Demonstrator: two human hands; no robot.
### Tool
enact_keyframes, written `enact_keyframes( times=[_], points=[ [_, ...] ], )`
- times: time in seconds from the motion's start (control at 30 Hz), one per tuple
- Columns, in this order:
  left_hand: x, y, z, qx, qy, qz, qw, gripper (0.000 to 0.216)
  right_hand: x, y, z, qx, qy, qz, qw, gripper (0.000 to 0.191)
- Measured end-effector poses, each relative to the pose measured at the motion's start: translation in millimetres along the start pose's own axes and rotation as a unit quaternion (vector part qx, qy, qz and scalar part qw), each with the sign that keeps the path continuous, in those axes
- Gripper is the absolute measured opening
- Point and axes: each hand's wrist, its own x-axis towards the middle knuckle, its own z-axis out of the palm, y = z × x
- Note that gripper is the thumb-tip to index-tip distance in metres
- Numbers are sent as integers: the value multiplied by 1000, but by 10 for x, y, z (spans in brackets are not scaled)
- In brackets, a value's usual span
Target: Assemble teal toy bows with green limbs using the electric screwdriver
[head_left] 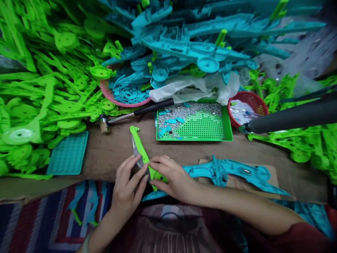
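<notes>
My left hand (129, 179) has its fingers closed along a clear greyish plastic strip (137, 153) on the side of a long lime-green plastic part (142, 149). From the other side, my right hand (171, 174) pinches the same green part near its rounded lower end. Both hands are close together over the table's front edge. Beneath and to the right of my right hand lies a long blue plastic shell (205, 171), with thin wires along it and a small metal piece in it. Part of the shell is hidden by my right hand and forearm.
Behind my hands stands a green perforated tray (195, 137) with many screws and small blue pieces. A hammer (131, 116) lies to its left, near a teal mat (68, 154). Red baskets (259, 105), heaped green parts (68, 84) and blue shells (189, 49) crowd the back and sides.
</notes>
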Motion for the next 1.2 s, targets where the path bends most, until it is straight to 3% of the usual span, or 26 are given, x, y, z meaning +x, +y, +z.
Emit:
enact_keyframes(
  times=[0.13, 0.3, 0.4, 0.5, 0.53, 0.57, 0.63, 0.73, 0.83, 0.93, 1.03, 1.2],
  points=[
    [56, -11, -86, 13, -46, 26, 999, 44, -45, -34, 38, -36, 3, -9, 999, 36],
    [63, -26, -105, 28, -57, 49, 997, 43, 7, 3, -8, 43, 18, 22, 999, 38],
    [82, -4, -93, 70, -53, 63, 994, 39, 87, -41, -186, 73, -6, 68, 995, 33],
    [96, 73, -65, 134, -54, 76, 987, 37, 231, -186, -443, 80, 13, 63, 995, 14],
    [91, 112, -49, 153, -55, 76, 984, 42, 308, -250, -516, 97, 31, 55, 993, 7],
    [81, 155, -29, 170, -57, 74, 981, 52, 402, -319, -570, 127, 54, 49, 989, 13],
    [49, 248, 19, 195, -68, 62, 976, 80, 647, -466, -605, 218, 100, 43, 970, 36],
    [0, 360, 92, 228, -104, 34, 967, 105, 1093, -702, -506, 325, 138, 6, 936, 54],
    [-27, 399, 142, 248, -128, 22, 960, 94, 1484, -942, -387, 353, 141, -39, 924, 60],
    [-48, 396, 174, 243, -109, 27, 963, 83, 1708, -1078, -336, 360, 146, -83, 918, 61],
    [-71, 394, 205, 235, -88, 21, 968, 73, 1802, -931, -204, 317, 141, -68, 935, 58],
    [-102, 375, 234, 233, -94, 33, 967, 64, 1832, -285, 301, 175, 102, 32, 979, 57]
  ],
)
